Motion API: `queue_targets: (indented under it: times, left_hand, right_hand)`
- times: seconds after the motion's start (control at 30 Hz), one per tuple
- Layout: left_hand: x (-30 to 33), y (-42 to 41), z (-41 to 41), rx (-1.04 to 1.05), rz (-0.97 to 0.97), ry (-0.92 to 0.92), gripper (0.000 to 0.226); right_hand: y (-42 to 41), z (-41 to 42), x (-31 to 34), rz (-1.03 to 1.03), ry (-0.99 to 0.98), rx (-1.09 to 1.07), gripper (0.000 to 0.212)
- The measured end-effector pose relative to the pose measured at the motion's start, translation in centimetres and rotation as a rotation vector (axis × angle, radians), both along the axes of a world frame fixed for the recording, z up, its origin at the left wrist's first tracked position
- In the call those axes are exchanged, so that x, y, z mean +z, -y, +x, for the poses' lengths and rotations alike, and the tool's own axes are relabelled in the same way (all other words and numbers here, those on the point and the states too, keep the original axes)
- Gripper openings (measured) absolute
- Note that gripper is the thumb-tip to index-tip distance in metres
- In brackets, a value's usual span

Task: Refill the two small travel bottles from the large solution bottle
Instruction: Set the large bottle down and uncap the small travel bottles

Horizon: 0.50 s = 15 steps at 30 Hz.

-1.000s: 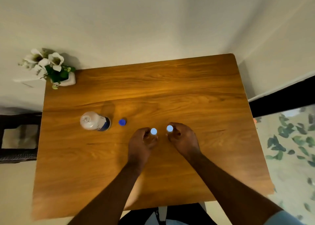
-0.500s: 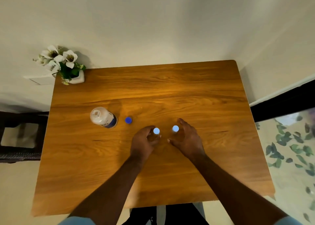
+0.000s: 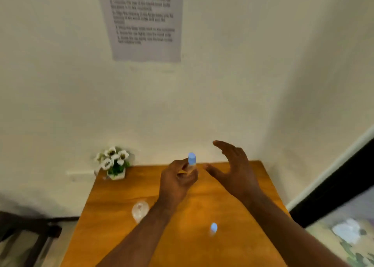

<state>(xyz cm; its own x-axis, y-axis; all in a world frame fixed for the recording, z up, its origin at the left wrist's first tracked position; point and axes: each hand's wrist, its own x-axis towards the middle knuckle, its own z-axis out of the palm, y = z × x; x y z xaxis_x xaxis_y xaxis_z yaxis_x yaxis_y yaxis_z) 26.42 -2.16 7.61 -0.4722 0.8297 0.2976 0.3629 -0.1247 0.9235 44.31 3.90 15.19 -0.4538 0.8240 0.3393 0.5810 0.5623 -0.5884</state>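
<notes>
Left hand (image 3: 178, 182) is raised above the table (image 3: 202, 246), fingers wrapped round the lower body of one small travel bottle (image 3: 191, 163) and holding it upright, its pale blue cap poking out above the fingertips. Just to the right of it, the right hand (image 3: 232, 169) is spread open and holds nothing, palm turned toward the bottle and thumb reaching in close without touching it.

Well below the right hand, near the wrist line, the second travel bottle (image 3: 213, 228) stands on the wood with its blue cap on. Below and to the left of the left hand, beside the forearm, the large solution bottle (image 3: 140, 210) stands uncapped; the view is blurred, so its fill level cannot be read.

Judging by its size, the held bottle is very light, with a thin plastic wall that likely gives under a squeeze, so a grip low on the body is best kept gentle once the cap is off. The cap is small and smooth; thumb and forefinger of the free hand pinching its sides should turn it. The large bottle will probably be heavier and wants a full grasp round its middle, since any tilt will pour.
</notes>
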Motion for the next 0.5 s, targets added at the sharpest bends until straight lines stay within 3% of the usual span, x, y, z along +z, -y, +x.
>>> queue_targets:
  times: [0.17, 0.23, 0.33, 0.5]
  left_hand:
    - [15.0, -4.3, -2.5, -0.040, 0.233, -0.076, 0.020]
    - [20.7, -4.9, -2.6, -0.060, 0.299, -0.133, 0.019]
    - [24.0, -5.4, -2.3, -0.079, 0.254, -0.152, 0.013]
    - [28.7, -5.0, -1.2, -0.173, 0.228, -0.024, 0.010]
  right_hand:
    - [-2.4, -4.2, 16.9, 0.244, -0.106, 0.082, 0.045]
    - [-2.8, -4.8, 23.1, 0.225, -0.143, 0.087, 0.033]
    - [-3.7, -5.4, 26.2, 0.178, -0.081, 0.127, 0.020]
    - [-4.6, -4.8, 30.3, 0.200, -0.057, 0.162, 0.023]
